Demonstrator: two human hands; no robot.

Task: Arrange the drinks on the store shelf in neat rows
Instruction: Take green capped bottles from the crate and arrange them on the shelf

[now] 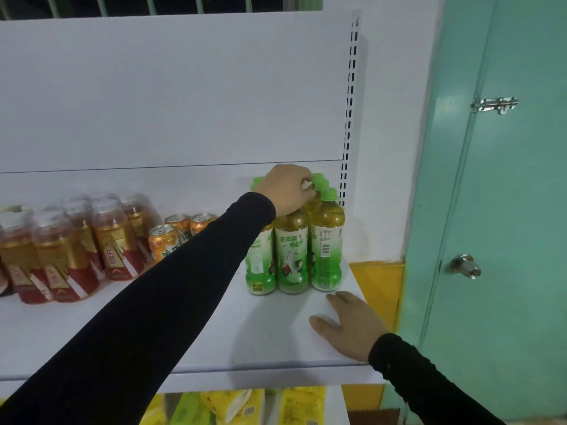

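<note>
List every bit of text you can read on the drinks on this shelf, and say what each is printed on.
"天天赢": front label of the middle green tea bottle; the smaller characters beside it are blurred.
"东鹏": gold labels of the red drink bottles.
Barcode digits on the right green tea bottle: too small.
Orange cans: large characters partly hidden, unreadable.

A white back panel (171, 93) fills twelve o'clock. At three o'clock, a teal door (503, 210) carries a knob (466, 265) and a latch (495, 104). Bars (153, 4), perhaps a window grille, cross the dim top edge.

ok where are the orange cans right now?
In the head view the orange cans stand mid-shelf toward the back, between the red-and-gold bottles on their left and the green tea bottles on their right, partly hidden behind the left sleeve.
</note>
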